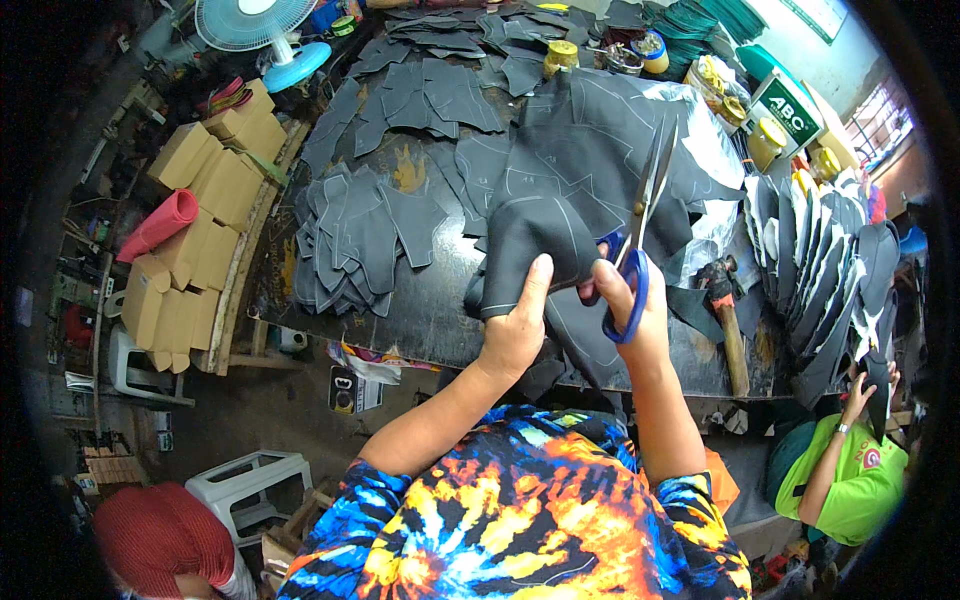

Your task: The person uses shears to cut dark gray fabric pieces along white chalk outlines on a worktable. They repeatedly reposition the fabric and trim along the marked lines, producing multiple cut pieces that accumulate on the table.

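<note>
My left hand (518, 328) grips the near edge of a large dark grey sheet (535, 235) of leather-like material, thumb on top. Pale outlines are drawn on the sheet, and its near part is bent up over my fingers. My right hand (645, 315) is closed around the blue handles of a pair of scissors (650, 190), fingers through the loops. The steel blades point away from me, slightly apart, above the far part of the sheet. Whether they touch the material I cannot tell. Dark cut pieces (360, 230) lie in a loose pile to the left.
A hammer (727, 330) lies on the black table (420, 335), right of my hands. Behind it stand yellow jars (767, 143) and stacked dark pieces (815, 265). Tan boxes (200, 200) and a blue fan (285, 40) are at left. A co-worker in green (850, 480) handles a dark piece.
</note>
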`<state>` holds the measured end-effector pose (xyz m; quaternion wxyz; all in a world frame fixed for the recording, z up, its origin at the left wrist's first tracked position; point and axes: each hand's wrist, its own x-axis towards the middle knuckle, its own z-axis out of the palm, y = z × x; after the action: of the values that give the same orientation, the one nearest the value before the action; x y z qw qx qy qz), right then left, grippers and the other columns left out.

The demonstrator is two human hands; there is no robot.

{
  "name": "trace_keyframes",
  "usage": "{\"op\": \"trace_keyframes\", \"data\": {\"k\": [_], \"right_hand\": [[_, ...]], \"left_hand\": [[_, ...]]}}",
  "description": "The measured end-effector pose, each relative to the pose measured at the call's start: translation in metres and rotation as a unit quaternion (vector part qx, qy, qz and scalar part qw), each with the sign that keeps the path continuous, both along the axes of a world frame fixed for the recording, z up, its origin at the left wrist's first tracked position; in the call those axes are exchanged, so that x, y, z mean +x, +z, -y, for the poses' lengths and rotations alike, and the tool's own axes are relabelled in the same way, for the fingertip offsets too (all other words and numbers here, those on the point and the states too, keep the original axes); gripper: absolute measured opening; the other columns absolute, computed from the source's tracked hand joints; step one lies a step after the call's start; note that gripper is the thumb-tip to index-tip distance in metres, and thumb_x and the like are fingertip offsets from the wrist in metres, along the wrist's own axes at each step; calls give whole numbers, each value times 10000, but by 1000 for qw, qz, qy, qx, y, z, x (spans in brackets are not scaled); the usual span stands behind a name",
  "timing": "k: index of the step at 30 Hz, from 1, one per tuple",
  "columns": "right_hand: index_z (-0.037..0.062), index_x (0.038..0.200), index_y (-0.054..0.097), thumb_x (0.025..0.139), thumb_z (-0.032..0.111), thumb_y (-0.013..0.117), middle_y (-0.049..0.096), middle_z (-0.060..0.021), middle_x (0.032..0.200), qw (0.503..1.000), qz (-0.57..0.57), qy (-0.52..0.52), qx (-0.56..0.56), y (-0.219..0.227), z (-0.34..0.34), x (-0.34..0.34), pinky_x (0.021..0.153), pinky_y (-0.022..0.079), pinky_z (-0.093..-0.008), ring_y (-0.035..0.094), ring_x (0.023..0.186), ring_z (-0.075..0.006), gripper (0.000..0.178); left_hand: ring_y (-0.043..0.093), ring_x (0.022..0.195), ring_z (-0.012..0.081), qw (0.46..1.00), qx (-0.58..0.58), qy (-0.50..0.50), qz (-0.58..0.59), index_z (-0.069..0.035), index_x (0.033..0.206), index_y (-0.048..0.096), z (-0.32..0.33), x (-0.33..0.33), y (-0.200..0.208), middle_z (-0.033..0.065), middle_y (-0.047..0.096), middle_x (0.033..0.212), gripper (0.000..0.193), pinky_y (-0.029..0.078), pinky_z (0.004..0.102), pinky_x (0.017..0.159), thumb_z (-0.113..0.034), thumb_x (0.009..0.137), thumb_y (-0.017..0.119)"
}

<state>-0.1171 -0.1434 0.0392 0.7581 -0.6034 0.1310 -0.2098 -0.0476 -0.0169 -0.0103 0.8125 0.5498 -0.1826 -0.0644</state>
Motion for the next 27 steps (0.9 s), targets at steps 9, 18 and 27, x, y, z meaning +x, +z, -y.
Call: {"op": "trace_keyframes", "data": {"k": [9,18,27], "right_hand": [[22,1118,546,990,285,650,595,-64,975,978,-24,197,62,-41,-21,-32,824,506,-300,599,902,-146,311],[-5,1260,555,1020,281,607,627,-61,970,989,-6,109,-104,-41,-35,-18,822,480,-303,557,882,-130,376],[16,1096,589,1025,261,614,591,-10,831,994,-10,70,-88,-43,-41,-20,702,458,-261,525,756,-87,256]], "left_hand": [[568,1286,239,994,12,-50,-99,9,1454,485,-3,7,-16,191,572,1383,405,431,343,1140,-111,1067,510],[650,1018,133,960,-147,-47,-232,1,1215,655,17,1,-5,71,691,1155,328,520,270,883,-277,1066,563],[645,978,109,952,-136,-52,-267,19,1178,667,16,-2,-6,54,694,1124,290,522,262,832,-236,1052,609]]}}
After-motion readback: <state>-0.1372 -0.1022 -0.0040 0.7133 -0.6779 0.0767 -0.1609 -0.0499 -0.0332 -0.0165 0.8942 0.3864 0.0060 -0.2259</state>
